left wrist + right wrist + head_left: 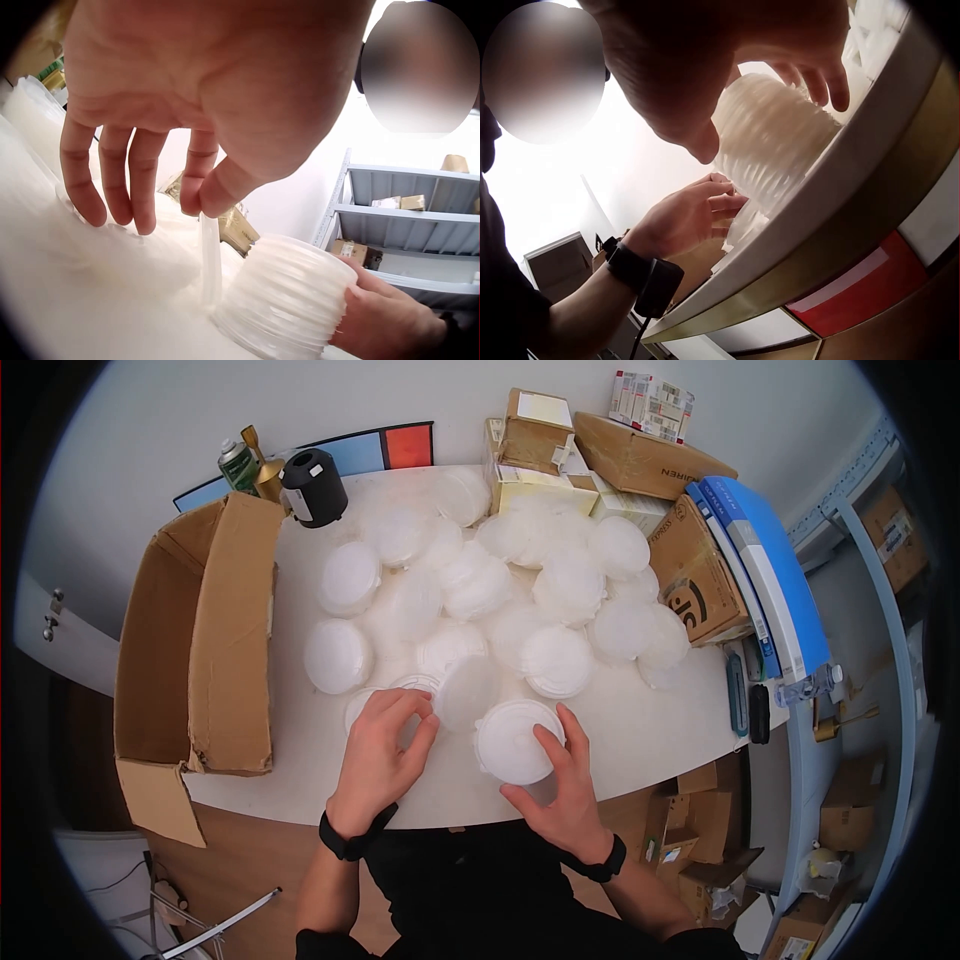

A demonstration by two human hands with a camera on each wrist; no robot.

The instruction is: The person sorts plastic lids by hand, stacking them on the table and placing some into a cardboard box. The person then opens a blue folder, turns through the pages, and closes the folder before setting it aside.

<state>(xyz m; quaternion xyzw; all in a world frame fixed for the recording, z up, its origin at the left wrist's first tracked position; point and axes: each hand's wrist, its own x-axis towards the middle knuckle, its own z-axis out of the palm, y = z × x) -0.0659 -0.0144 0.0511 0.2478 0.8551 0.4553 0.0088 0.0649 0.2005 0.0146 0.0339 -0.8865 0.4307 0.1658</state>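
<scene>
Right hand [565,785]: grip curled round a tall stack of translucent white ribbed plastic lids [517,740], standing at the near edge of the white desk [650,735]. Left hand [385,745]: thumb and forefinger pinch a single thin translucent plastic lid [210,262] on edge, just beside the stack. More loose white lids [480,585] cover the desk centre. Open brown cardboard box [215,640] stands at left.

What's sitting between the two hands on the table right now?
A translucent lid stands on edge between the left hand and the right hand's container stack, seen in the head view.
</scene>
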